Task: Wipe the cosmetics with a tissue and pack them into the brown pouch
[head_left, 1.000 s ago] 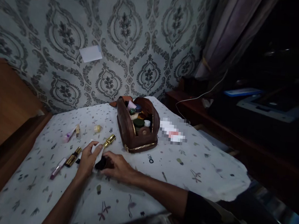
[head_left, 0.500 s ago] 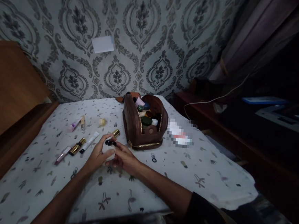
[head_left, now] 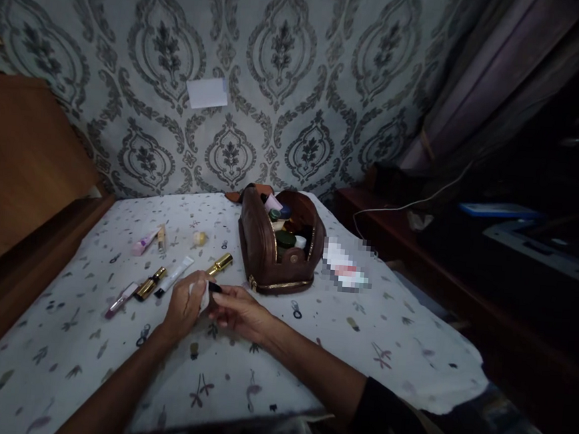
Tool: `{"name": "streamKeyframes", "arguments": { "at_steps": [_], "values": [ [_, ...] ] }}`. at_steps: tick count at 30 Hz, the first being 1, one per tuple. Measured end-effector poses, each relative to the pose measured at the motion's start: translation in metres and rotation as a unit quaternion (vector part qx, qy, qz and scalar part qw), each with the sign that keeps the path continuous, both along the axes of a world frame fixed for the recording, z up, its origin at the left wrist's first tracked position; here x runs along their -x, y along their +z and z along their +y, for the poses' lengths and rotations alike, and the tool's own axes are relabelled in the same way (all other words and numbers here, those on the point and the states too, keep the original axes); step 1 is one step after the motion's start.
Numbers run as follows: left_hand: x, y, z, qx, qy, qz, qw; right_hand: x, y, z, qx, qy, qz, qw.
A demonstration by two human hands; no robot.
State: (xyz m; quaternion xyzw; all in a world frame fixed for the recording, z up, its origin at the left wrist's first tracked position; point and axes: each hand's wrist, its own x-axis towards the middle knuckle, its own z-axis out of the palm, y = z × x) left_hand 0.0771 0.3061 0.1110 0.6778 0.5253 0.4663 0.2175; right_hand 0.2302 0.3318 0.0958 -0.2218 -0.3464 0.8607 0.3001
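In front of the bag, my left hand (head_left: 183, 307) is closed round a crumpled white tissue or wipe (head_left: 205, 298). A small glossy black piece (head_left: 214, 287), perhaps a cosmetic cap, sticks out against it. My right hand (head_left: 242, 315) pinches that black piece between thumb and fingers. The piece's lower part is hidden by the tissue and fingers. Just beyond my hands lies a gold tube (head_left: 221, 263). To the left are a white tube with a black cap (head_left: 175, 275), a gold and black lipstick tube (head_left: 150, 283) and a pinkish tube (head_left: 122, 299).
An open brown zip bag (head_left: 252, 241) full of jars and tubes stands beyond my hands. A purple tube (head_left: 144, 241), a small bottle (head_left: 162, 239) and a yellowish round item (head_left: 199, 239) lie at the back left. A blurred-out packet (head_left: 343, 265) is right of the bag.
My left hand has turned over, its back now facing up and covering more of the tissue. My right hand has shifted slightly, still at the black piece. The view has tilted a little.
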Motion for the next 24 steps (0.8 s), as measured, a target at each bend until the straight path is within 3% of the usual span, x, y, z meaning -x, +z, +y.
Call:
{"name": "streamKeyframes", "arguments": {
  "at_steps": [4,7,10,13,15,16,18,20,21,22,24],
  "values": [
    [-0.002,0.001,0.000,0.017,0.037,-0.033,0.999,-0.002,0.000,-0.002,-0.014,-0.009,-0.012,1.000],
    [-0.004,0.006,0.002,-0.006,0.058,-0.066,0.996,-0.021,0.012,-0.001,-0.076,-0.051,-0.048,0.995],
    [-0.005,0.010,0.003,-0.020,0.055,-0.086,0.995,-0.057,0.043,0.006,-0.181,-0.119,-0.086,0.972],
    [-0.005,0.011,0.002,-0.010,0.037,-0.092,0.995,-0.099,0.082,0.023,-0.292,-0.235,-0.141,0.916],
    [-0.004,0.010,0.001,-0.009,0.019,-0.066,0.998,-0.122,0.103,0.041,-0.380,-0.305,-0.218,0.846],
    [-0.004,0.010,0.001,-0.008,0.011,-0.049,0.999,-0.131,0.110,0.050,-0.430,-0.324,-0.281,0.795],
    [-0.003,0.008,0.000,-0.003,-0.004,-0.019,1.000,-0.143,0.118,0.068,-0.516,-0.353,-0.424,0.656],
    [-0.003,0.006,0.000,0.006,-0.016,0.004,1.000,-0.149,0.120,0.081,-0.575,-0.323,-0.546,0.517],
    [-0.003,0.005,0.000,0.010,-0.020,0.012,1.000,-0.150,0.120,0.087,-0.595,-0.296,-0.587,0.462],
    [-0.003,0.004,0.001,0.012,-0.025,0.019,0.999,-0.149,0.120,0.091,-0.611,-0.266,-0.616,0.420],
    [-0.002,0.002,0.001,0.012,-0.039,0.027,0.999,-0.147,0.118,0.098,-0.631,-0.216,-0.648,0.368]
  ]
}}
